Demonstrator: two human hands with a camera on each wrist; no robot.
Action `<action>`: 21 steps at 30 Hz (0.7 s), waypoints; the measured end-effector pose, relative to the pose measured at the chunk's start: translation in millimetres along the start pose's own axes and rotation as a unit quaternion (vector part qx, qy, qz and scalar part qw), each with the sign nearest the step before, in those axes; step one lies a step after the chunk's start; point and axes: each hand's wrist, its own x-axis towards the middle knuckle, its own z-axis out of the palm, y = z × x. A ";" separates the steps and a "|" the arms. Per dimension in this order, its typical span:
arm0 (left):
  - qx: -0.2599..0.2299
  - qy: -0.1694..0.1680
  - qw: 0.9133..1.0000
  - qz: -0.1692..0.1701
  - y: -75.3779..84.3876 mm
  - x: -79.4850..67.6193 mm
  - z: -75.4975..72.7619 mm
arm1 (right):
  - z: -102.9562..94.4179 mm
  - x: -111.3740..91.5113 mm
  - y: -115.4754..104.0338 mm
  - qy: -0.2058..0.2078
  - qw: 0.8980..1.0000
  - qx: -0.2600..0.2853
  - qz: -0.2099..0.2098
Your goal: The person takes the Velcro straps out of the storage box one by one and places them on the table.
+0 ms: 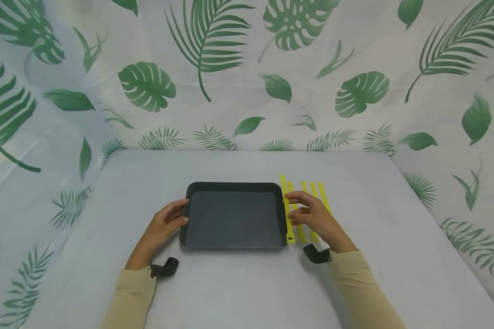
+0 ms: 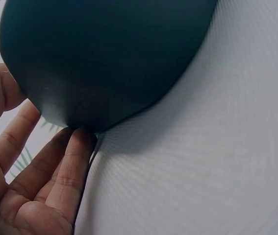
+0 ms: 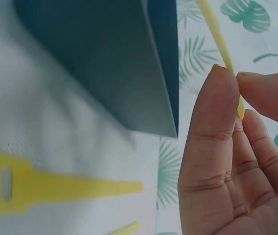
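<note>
A dark grey rectangular tray (image 1: 236,219) lies in the middle of the table in the head view. My left hand (image 1: 168,224) touches its left side, fingers fairly straight; in the left wrist view the fingertips (image 2: 82,137) meet the outer wall. My right hand (image 1: 313,214) is beside the tray's right side. Its thumb and a finger pinch a thin yellow toy saw (image 1: 288,219), seen nearly edge-on in the right wrist view. That saw stands along the tray's right rim, its handle end toward me. Another yellow saw (image 3: 65,188) lies flat on the table below the right hand.
Several more yellow saws (image 1: 324,195) lie in a row to the right of the tray, partly behind the right hand. The white table (image 1: 238,292) ends at the back against a leaf-print cloth (image 1: 230,109). Black wrist cameras (image 1: 166,268) sit at both cuffs.
</note>
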 end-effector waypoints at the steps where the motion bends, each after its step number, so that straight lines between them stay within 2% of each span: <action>1: 0.001 -0.001 1.000 0.001 0.6 -0.4 0.1 | -1.9 -1.2 0.7 0.002 1.000 0.000 0.000; 21: 0.004 0.003 1.000 -0.013 2.5 -2.9 3.4 | -35.5 -22.3 13.8 0.027 1.000 -0.009 0.011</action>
